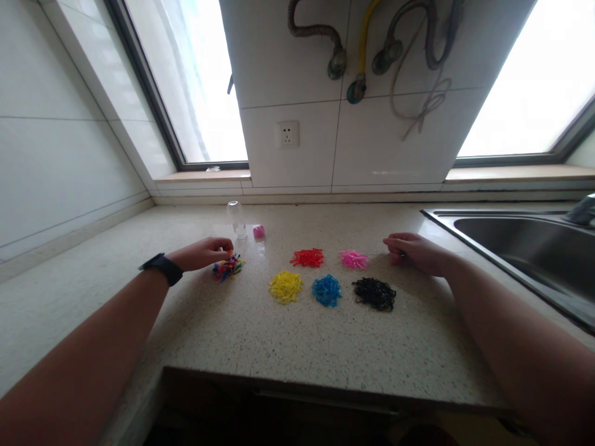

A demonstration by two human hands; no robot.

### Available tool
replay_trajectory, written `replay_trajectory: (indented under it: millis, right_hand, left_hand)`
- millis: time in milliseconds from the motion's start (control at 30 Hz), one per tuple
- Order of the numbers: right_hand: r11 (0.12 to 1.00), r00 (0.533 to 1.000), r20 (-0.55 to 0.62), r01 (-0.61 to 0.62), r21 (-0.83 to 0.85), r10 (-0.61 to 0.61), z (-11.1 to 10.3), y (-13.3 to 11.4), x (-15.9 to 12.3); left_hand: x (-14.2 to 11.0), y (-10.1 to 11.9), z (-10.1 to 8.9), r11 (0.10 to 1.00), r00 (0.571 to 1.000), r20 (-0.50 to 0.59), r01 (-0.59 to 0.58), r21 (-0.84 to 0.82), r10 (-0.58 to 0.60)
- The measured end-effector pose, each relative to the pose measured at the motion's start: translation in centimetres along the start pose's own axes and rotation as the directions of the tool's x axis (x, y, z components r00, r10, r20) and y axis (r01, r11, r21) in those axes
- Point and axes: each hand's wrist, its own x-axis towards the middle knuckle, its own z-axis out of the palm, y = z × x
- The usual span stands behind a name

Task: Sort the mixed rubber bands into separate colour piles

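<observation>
My left hand (214, 251), with a dark band on its wrist, is closed in a pinch at the top edge of a mixed-colour pile of small rubber bands (227, 267). Whatever is between its fingertips is too small to make out. To the right lie single-colour piles: red bands (307, 257), pink bands (354, 259), yellow bands (286, 287), blue bands (326, 290) and black bands (374, 293). My right hand (411, 251) rests on the counter right of the pink pile, fingers curled together. Its fingertips hide anything they hold.
Behind the mixed pile, a clear bottle (237, 220) stands upside down beside a pink cap (259, 231). A steel sink (520, 235) is set into the speckled counter (279, 347) at right. The tiled wall carries a socket (287, 134) and hoses.
</observation>
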Motion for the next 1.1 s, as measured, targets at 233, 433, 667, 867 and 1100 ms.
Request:
replay_trajectory:
  millis: [233,433,667,867,1100]
  right_hand:
    - [1.000,1.000,-0.007,0.000,-0.005,0.000,0.2,-0.2,-0.1]
    - [1.000,1.000,0.010,0.009,0.026,-0.010,0.0,0.0,0.0]
    - [1.000,1.000,0.022,0.018,0.019,-0.019,-0.1,0.2,0.1]
    - [1.000,1.000,0.015,0.008,-0.001,-0.008,-0.1,0.1,0.1]
    - [1.000,1.000,0.006,0.005,0.018,-0.005,0.3,-0.5,-0.4]
  left_hand:
    - [0.2,0.2,0.0,0.999,0.999,0.006,-0.033,0.027,0.033]
    - [0.2,-0.4,0.0,0.995,0.999,-0.053,0.019,0.094,-0.014]
    - [0.2,-1.2,-0.1,0.988,0.995,-0.098,0.034,0.148,-0.020]
    - [0.2,-1.1,-0.2,0.985,0.997,-0.079,0.035,0.167,-0.022]
    - [0.3,-1.1,0.0,0.981,0.996,-0.091,-0.006,0.196,0.024]
